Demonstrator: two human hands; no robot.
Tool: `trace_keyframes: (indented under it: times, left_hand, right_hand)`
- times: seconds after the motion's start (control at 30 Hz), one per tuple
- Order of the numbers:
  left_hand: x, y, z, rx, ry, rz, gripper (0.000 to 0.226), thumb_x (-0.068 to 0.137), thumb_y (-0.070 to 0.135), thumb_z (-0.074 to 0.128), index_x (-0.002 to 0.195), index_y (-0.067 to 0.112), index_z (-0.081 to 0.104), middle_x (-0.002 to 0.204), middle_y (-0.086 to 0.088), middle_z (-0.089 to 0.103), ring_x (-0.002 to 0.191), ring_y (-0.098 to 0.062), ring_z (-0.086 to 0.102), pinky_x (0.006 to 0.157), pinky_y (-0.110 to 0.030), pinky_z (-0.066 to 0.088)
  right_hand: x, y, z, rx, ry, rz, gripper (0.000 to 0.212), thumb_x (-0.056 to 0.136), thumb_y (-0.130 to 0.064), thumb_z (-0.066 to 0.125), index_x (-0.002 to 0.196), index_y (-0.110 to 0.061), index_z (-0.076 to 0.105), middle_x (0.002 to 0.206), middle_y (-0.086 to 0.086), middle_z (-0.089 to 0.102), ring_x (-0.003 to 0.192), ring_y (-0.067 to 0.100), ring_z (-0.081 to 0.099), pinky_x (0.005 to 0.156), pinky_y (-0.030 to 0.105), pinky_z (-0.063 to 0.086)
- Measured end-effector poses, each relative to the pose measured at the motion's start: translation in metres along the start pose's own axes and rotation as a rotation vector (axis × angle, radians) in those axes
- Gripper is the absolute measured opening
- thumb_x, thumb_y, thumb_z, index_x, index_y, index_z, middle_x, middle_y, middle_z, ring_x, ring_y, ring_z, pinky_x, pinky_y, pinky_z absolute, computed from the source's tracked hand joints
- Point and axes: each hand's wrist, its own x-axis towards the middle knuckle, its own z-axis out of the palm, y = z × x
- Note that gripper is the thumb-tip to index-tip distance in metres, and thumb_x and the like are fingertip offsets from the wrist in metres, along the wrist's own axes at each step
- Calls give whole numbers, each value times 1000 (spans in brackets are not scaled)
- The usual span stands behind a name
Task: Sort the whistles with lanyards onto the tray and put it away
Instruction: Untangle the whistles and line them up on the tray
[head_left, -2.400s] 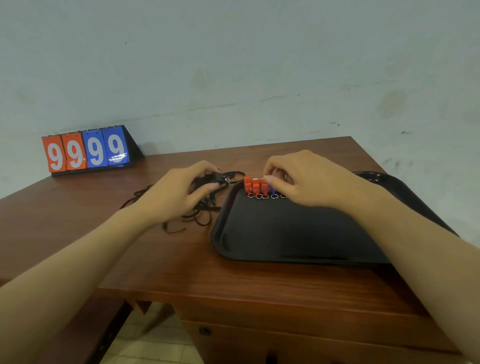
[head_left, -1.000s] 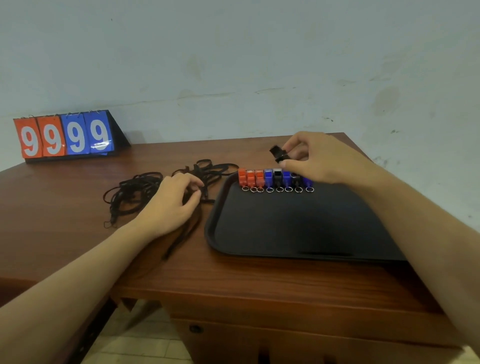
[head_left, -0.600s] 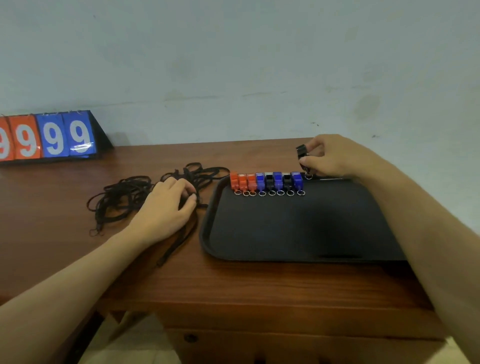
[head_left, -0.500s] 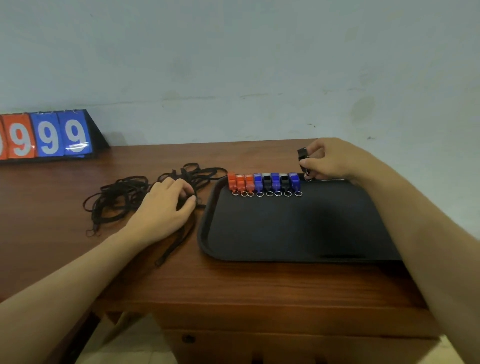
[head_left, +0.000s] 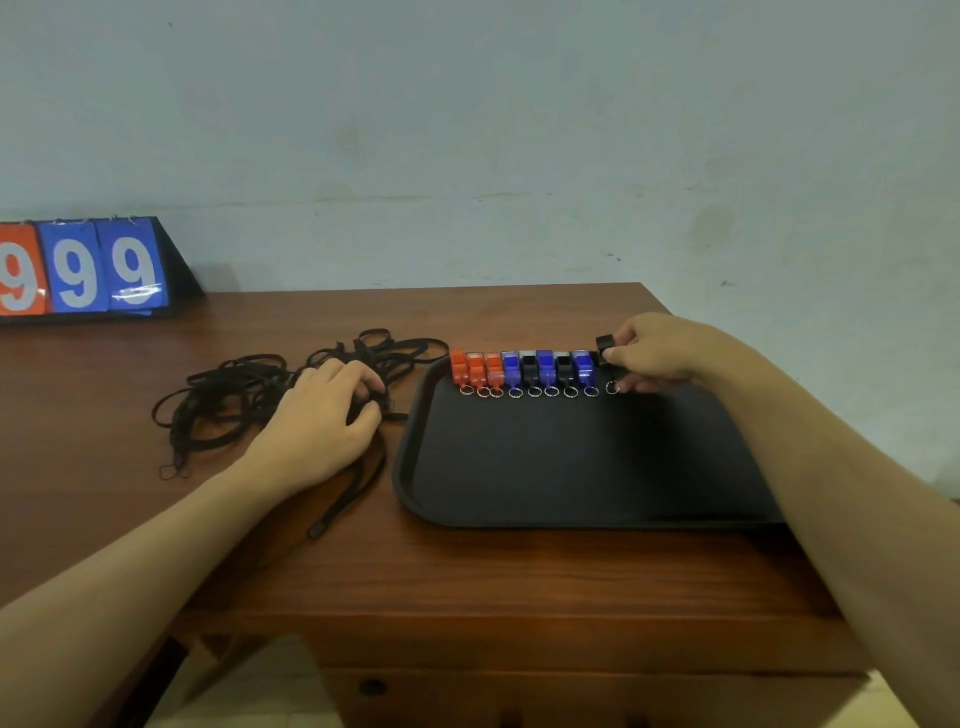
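Beside the "999" scoreboard (head_left: 85, 270), left grip (head_left: 324, 415) pressing lanyards (head_left: 234, 395), right grip (head_left: 649, 356) pinching black whistle (head_left: 604, 345).

Left hand (head_left: 322, 415) lies palm down, fingers (head_left: 363, 384) curled; right hand (head_left: 654, 353) reaches far (pinching, thumb against fingertips).

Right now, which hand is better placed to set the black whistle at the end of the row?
The right hand: it already pinches the black whistle beside the row's last blue whistle.
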Motion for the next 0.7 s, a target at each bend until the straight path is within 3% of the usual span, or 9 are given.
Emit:
trace_keyframes:
  times: [0.23, 0.33, 0.4, 0.5, 0.7]
  left_hand:
    - [1, -2, 1, -7, 2, 6, 20, 94, 33, 56, 114, 35, 57, 101, 16, 52, 101, -14, 51, 95, -43, 48]
    - [1, -2, 1, 1, 9, 8, 21, 94, 33, 56, 115, 34, 57, 101, 15, 53, 101, -14, 51, 96, -44, 47]
    - [1, -2, 1, 0, 4, 4, 21, 94, 34, 55, 115, 34, 57, 102, 15, 53, 102, -13, 51, 96, -44, 47]
    - [0, -2, 1, -6, 9, 7, 20, 94, 34, 55, 114, 35, 57, 101, 16, 52, 102, -13, 51, 96, -44, 47]
    - [0, -2, 0, -3, 10, 15, 20, 94, 35, 55, 114, 35, 56, 100, 16, 52, 100, -13, 51, 95, -43, 47]
  right_hand:
    - [5, 3, 2, -26, 15, 10, 19, 104, -24, 53, 91, -15, 63, 103, 16, 74, 104, 27, 72, 80, 35, 60]
    - [8, 5, 4, -59, 24, 0, 21, 104, -25, 53, 101, -9, 66, 96, 12, 73, 92, 25, 71, 71, 29, 57]
    - [10, 7, 5, -127, 43, -25, 28, 104, -28, 54, 104, -5, 69, 91, 12, 71, 80, 23, 66, 72, 30, 54]
    - [9, 7, 6, -239, 82, -60, 32, 102, -33, 54, 104, -5, 70, 98, 17, 75, 73, 25, 63, 75, 31, 48]
    - [10, 8, 6, -288, 105, -78, 31, 102, -33, 55, 104, -8, 73, 100, 15, 76, 93, 31, 72, 89, 35, 53]
